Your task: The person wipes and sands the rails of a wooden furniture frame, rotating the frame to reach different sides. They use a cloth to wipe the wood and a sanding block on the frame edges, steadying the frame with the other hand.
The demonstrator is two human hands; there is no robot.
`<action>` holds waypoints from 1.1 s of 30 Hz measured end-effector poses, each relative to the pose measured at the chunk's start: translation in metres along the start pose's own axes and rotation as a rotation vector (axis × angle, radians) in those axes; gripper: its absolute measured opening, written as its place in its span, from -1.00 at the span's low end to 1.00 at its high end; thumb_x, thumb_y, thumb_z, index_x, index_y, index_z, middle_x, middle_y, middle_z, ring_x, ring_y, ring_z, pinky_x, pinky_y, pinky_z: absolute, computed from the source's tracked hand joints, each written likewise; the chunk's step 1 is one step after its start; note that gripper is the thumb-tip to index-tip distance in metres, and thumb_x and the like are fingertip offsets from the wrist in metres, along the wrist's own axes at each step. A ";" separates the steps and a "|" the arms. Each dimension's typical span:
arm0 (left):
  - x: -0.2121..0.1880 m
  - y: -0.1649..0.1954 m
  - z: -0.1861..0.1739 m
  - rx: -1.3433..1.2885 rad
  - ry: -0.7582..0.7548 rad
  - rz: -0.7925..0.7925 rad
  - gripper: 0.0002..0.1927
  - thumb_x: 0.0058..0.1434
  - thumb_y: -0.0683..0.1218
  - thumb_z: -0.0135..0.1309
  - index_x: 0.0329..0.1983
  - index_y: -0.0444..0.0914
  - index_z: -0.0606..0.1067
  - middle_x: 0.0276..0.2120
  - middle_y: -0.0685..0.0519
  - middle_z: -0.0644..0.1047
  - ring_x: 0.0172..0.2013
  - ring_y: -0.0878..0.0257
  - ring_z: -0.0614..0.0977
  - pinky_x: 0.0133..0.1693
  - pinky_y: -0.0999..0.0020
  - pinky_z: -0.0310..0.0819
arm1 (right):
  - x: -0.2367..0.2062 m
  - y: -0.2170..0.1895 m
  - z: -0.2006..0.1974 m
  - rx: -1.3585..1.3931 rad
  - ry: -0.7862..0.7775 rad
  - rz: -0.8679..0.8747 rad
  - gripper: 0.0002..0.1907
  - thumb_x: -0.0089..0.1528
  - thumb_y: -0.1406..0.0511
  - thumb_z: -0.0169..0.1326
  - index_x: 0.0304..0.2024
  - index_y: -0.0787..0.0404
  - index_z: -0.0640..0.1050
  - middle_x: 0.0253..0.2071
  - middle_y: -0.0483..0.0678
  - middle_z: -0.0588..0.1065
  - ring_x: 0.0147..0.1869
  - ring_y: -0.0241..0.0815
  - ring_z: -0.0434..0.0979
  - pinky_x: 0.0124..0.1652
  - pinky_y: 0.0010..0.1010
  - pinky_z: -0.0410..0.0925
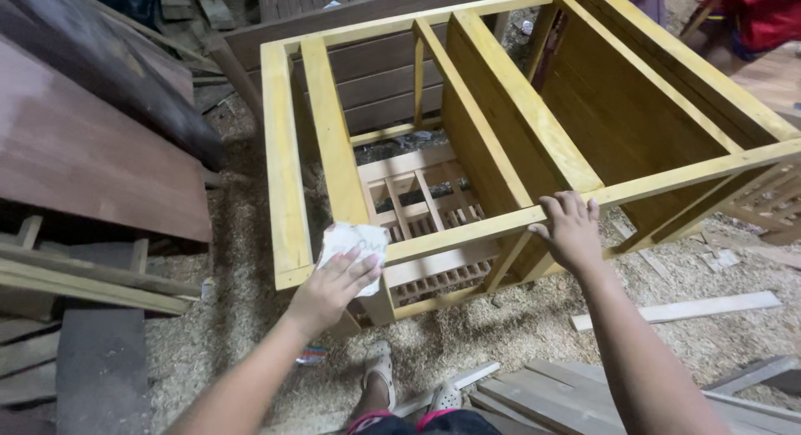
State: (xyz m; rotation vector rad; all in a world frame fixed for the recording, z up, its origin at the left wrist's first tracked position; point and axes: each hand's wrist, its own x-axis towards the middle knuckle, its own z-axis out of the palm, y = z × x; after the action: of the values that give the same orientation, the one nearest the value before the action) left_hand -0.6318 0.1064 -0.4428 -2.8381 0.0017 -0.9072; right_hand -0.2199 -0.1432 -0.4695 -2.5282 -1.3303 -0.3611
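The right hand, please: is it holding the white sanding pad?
No, the right hand rests bare on the yellow wooden frame; the left hand presses the white pad.

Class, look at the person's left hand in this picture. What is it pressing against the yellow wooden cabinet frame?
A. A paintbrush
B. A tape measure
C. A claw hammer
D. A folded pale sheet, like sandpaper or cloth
D: the left hand presses a folded pale sheet flat on the front rail of the yellow wooden cabinet frame, while the bare right hand rests on the same rail.
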 end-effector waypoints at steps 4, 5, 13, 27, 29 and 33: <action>0.041 0.023 0.036 -0.074 0.030 0.056 -0.61 0.30 -0.19 0.08 0.20 -0.13 0.54 0.25 0.11 0.52 0.22 0.00 0.51 0.21 0.13 0.46 | 0.000 0.000 0.001 0.013 0.020 0.008 -0.34 0.18 -0.06 0.14 0.26 0.03 0.43 0.27 0.00 0.32 0.51 0.03 0.15 0.45 0.20 -0.15; 0.063 0.039 0.053 -0.132 0.058 0.053 -0.61 0.29 -0.22 0.07 0.20 -0.14 0.53 0.25 0.11 0.53 0.22 0.00 0.52 0.24 0.12 0.47 | 0.001 0.001 0.000 0.021 0.018 0.000 -0.35 0.18 -0.06 0.14 0.25 0.04 0.43 0.27 0.00 0.32 0.51 0.03 0.14 0.44 0.19 -0.17; 0.186 0.134 0.139 -0.273 0.028 -0.038 -0.55 0.21 -0.23 0.01 0.19 -0.19 0.52 0.24 0.01 0.54 0.29 -0.01 0.46 0.26 0.01 0.38 | 0.003 0.011 -0.008 0.203 -0.033 -0.033 -0.59 0.37 0.03 -0.13 0.20 -0.06 0.47 0.25 -0.09 0.37 0.49 -0.12 0.18 0.39 -0.02 -0.16; -0.032 -0.015 -0.016 -0.259 -0.115 -0.286 -0.37 -0.07 -0.34 0.04 0.16 -0.25 0.53 0.19 -0.11 0.53 0.26 0.00 0.48 0.32 0.07 0.24 | 0.006 0.005 -0.001 0.102 0.079 -0.019 -0.62 0.39 0.06 -0.12 0.17 -0.02 0.49 0.19 -0.07 0.39 0.45 -0.10 0.22 0.39 0.10 -0.14; 0.019 0.008 0.024 -0.255 -0.099 -0.258 -0.47 0.06 -0.32 0.02 0.15 -0.27 0.54 0.19 -0.14 0.53 0.27 -0.01 0.50 0.35 0.12 0.30 | 0.008 0.003 -0.005 0.096 0.062 -0.014 -0.63 0.39 0.06 -0.12 0.16 -0.03 0.50 0.19 -0.09 0.41 0.45 -0.10 0.23 0.40 0.11 -0.12; 0.109 0.058 0.086 -0.466 -0.049 -0.256 -0.57 0.20 -0.33 -0.08 0.12 -0.31 0.56 0.14 -0.15 0.56 0.21 0.00 0.54 0.30 0.13 0.35 | 0.011 0.000 -0.018 0.090 0.003 -0.010 -0.60 0.39 0.02 -0.10 0.18 -0.03 0.50 0.20 -0.09 0.42 0.43 -0.12 0.25 0.37 0.08 -0.06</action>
State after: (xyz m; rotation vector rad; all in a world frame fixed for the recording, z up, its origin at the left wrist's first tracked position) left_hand -0.4906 0.0569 -0.4585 -3.3511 -0.1837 -0.9963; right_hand -0.2161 -0.1410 -0.4492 -2.4468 -1.3276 -0.3001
